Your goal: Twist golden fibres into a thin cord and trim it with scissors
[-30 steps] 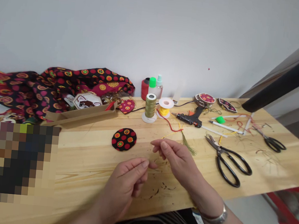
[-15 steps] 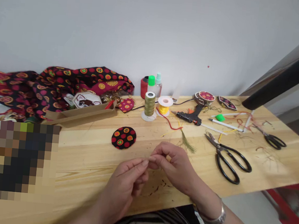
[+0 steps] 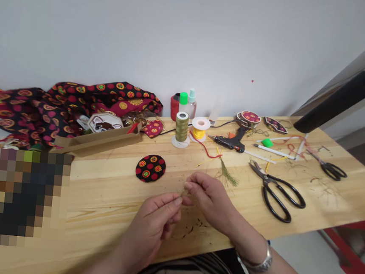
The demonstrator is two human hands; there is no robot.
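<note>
My left hand (image 3: 154,217) and my right hand (image 3: 216,204) meet fingertip to fingertip over the near part of the table. Both pinch a thin olive thread (image 3: 184,192), faint and mostly hidden by the fingers. Just beyond my left hand lies a round black fabric piece (image 3: 150,168) with red and orange motifs. Past my right hand is a green tassel (image 3: 228,173) with red and yellow cords. Large black-handled scissors (image 3: 276,190) lie open to the right of that hand.
Behind stand an olive thread spool (image 3: 181,127), a yellow cord spool (image 3: 199,132) and small bottles (image 3: 183,101). A black glue gun (image 3: 233,142) and smaller scissors (image 3: 333,170) lie rightward. Patterned cloth (image 3: 106,90) and a cardboard tray (image 3: 102,142) occupy the left. Dark scraps dot the wood.
The fingertips of my right hand have drawn slightly away from my left, and a bit of thread shows between them. My left hand stays almost where it was.
</note>
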